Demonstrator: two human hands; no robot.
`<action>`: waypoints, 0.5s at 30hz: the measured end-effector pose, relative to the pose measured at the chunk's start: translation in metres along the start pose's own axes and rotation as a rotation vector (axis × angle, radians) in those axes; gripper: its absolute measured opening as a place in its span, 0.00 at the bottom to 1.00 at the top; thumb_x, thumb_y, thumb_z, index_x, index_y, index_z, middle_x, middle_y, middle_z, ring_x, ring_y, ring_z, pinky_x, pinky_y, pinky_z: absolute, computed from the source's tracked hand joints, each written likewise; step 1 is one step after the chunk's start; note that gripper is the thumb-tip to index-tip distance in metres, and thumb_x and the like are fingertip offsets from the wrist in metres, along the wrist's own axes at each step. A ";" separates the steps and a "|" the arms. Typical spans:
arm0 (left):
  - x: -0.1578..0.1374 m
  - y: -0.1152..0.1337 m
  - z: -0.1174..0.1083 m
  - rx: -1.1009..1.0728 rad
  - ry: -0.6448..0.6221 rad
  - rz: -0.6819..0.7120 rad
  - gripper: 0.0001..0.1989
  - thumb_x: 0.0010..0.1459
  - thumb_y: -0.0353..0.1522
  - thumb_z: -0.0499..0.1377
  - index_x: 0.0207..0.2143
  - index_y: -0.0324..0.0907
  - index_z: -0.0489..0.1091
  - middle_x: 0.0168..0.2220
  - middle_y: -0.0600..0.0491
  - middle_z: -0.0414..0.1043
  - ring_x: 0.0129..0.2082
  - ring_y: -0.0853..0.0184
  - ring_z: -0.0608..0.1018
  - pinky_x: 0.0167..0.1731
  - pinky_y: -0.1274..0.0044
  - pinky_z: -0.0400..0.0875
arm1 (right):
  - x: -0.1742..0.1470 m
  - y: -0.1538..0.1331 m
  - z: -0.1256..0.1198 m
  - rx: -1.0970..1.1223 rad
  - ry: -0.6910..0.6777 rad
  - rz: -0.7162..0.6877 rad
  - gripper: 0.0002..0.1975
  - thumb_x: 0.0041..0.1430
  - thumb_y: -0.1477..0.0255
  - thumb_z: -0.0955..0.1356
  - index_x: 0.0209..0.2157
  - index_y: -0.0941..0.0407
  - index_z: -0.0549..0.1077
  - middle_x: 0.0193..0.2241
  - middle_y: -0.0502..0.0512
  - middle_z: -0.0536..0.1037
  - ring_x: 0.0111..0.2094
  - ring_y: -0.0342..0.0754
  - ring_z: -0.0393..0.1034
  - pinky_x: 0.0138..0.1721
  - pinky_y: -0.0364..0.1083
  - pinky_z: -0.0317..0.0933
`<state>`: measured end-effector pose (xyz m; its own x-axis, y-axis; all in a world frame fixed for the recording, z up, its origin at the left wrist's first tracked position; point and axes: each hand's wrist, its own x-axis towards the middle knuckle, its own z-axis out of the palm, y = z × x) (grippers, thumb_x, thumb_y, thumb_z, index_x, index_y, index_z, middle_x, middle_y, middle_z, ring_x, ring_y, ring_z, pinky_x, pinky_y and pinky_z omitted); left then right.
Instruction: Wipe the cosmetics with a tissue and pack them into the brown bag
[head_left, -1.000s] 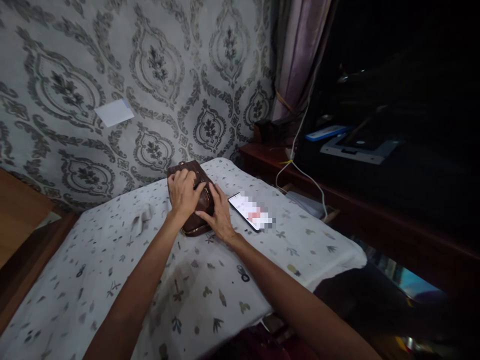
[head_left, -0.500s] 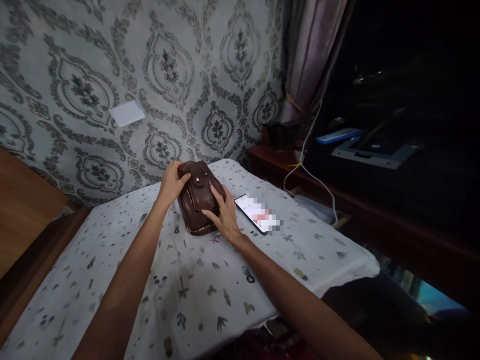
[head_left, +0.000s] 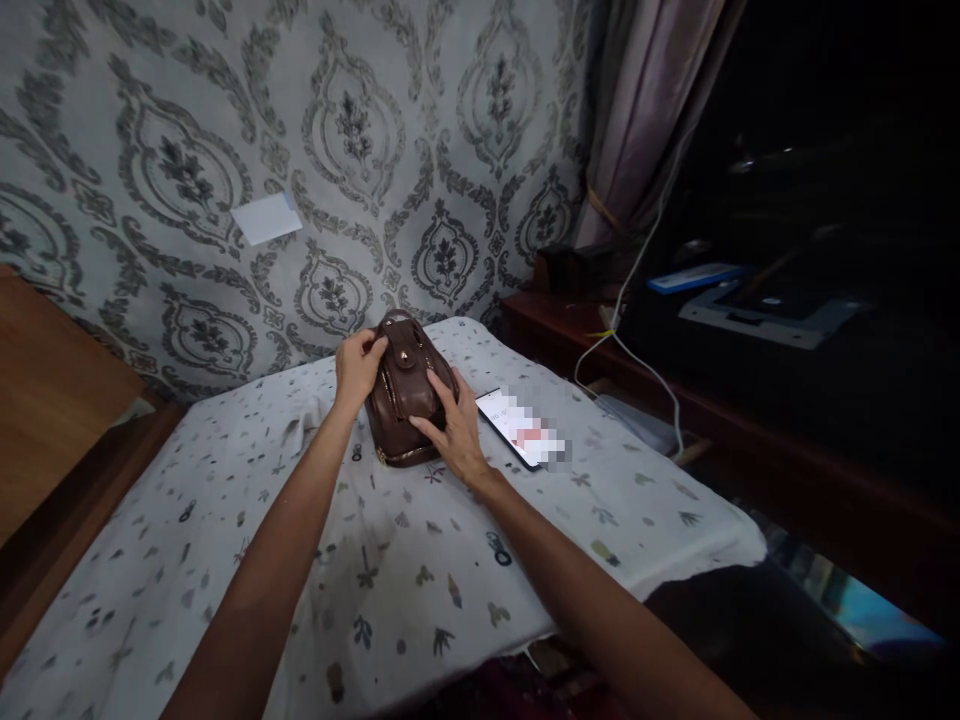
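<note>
A small brown leather bag [head_left: 409, 405] with gold zips, a snap tab and a loop at its top lies on the patterned white cloth. At the bag's upper left edge is my left hand [head_left: 358, 365], its thumb and fingers pinched together beside a zip. The exact spot they grip is partly hidden by the fingers. My right hand [head_left: 457, 425] holds the bag's lower right side, thumb across the front and fingers along the edge. Just right of that hand, a phone [head_left: 514, 425] lies face up with its screen lit and partly blurred.
The cloth-covered table [head_left: 420, 540] stands against a patterned wall [head_left: 352, 130] with a pale card [head_left: 266, 218] on it. To the right are a dark wooden stand [head_left: 540, 320], a white cable [head_left: 637, 350] and a curtain [head_left: 645, 110]. A wooden panel [head_left: 60, 390] borders the left.
The view has shifted slightly, moving the scene to the right. The bag's top loop now shows above it, and my left hand sits a little lower along the bag's edge.
</note>
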<state>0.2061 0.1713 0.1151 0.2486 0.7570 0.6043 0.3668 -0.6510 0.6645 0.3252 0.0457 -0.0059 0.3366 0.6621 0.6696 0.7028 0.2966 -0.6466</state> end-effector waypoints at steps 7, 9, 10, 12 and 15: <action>-0.012 0.001 0.007 -0.097 0.117 -0.042 0.13 0.60 0.36 0.54 0.24 0.42 0.67 0.24 0.57 0.67 0.28 0.68 0.69 0.29 0.78 0.61 | 0.001 0.001 0.000 -0.002 0.005 -0.011 0.35 0.61 0.50 0.66 0.67 0.44 0.59 0.68 0.60 0.53 0.69 0.62 0.50 0.65 0.66 0.51; -0.014 0.002 0.008 -0.107 0.156 -0.042 0.12 0.61 0.36 0.54 0.25 0.42 0.68 0.25 0.57 0.68 0.29 0.68 0.70 0.30 0.78 0.62 | 0.001 0.002 0.000 -0.002 0.005 -0.020 0.35 0.62 0.50 0.66 0.67 0.44 0.59 0.68 0.60 0.53 0.69 0.62 0.50 0.66 0.65 0.51; -0.016 0.003 0.008 -0.101 0.175 -0.039 0.12 0.60 0.36 0.55 0.25 0.42 0.68 0.25 0.57 0.69 0.29 0.68 0.70 0.31 0.78 0.62 | 0.001 0.002 0.000 -0.003 0.004 -0.024 0.35 0.62 0.50 0.66 0.67 0.45 0.59 0.68 0.61 0.53 0.69 0.62 0.50 0.66 0.65 0.51; -0.018 0.003 0.008 -0.071 0.205 -0.023 0.12 0.60 0.36 0.55 0.25 0.41 0.68 0.26 0.56 0.69 0.29 0.68 0.71 0.32 0.78 0.63 | 0.001 0.003 0.001 -0.009 0.005 -0.031 0.35 0.62 0.50 0.66 0.67 0.46 0.59 0.68 0.61 0.53 0.69 0.62 0.50 0.66 0.65 0.51; -0.020 0.003 0.010 -0.036 0.236 0.026 0.11 0.61 0.36 0.54 0.27 0.42 0.69 0.28 0.55 0.70 0.33 0.67 0.71 0.35 0.78 0.63 | 0.001 0.003 0.001 -0.019 0.006 -0.027 0.36 0.61 0.50 0.67 0.67 0.47 0.60 0.68 0.62 0.53 0.69 0.62 0.50 0.66 0.64 0.51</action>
<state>0.2109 0.1548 0.1009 0.0399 0.7087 0.7044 0.3296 -0.6748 0.6603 0.3269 0.0484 -0.0075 0.3215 0.6496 0.6889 0.7233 0.3010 -0.6215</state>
